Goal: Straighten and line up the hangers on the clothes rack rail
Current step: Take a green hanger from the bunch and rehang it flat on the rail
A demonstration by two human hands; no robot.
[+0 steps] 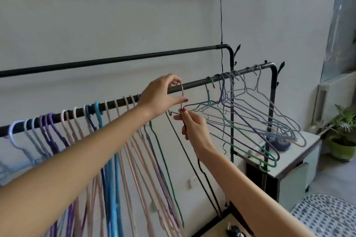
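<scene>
Now both hands work on one thin grey hanger [194, 106] near the middle of the rail [194, 83]. The left hand [161, 95] pinches the metal hook [181, 90] of this hanger, with fingers on its top where it goes over the rail and the thumb lower on the wire. The right hand [193, 126], just below the left one, pinches the neck of the same hanger between thumb and forefinger; its other fingers are curled around a dark wire, maybe a black hanger [192, 152], but this is hard to tell.

To the left of the hands, the pink, blue and purple hangers [107, 119] hang close together and fairly even. To the right of the hands, a loose group of green and lilac hangers [250, 106] is turned at an angle and crosses over one another near the end of the rail.

The risk seems to be a tangle. The arm of the grey hanger reaches into the crossed group on the right, so a fast pull toward the left could drag the neighbours along or twist them more. The hook can also slip off the rail if it is lifted too high while the neck is turned. A black cord [221, 25] hangs from the wall behind the rail and could catch a hook.
</scene>
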